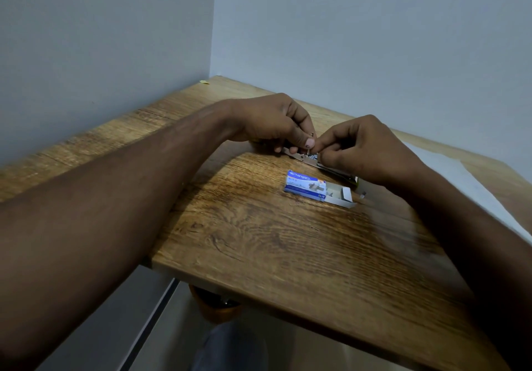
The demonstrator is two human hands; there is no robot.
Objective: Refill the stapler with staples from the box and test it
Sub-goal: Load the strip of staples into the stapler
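A small metal stapler (319, 163) lies opened on the wooden table (288, 241), mostly covered by both hands. My left hand (273, 123) pinches its near end, thumb on the metal. My right hand (362, 146) has its fingertips closed over the stapler's channel, where a bit of shiny staple metal shows; whether it holds staples is hidden. A blue staple box (306, 184) lies just in front, its white inner tray (341, 195) slid out to the right.
A white sheet of paper (466, 174) lies at the right under my right forearm. A few loose staples (296, 204) lie near the box. Walls close the table on the left and back. The table's front edge runs diagonally below.
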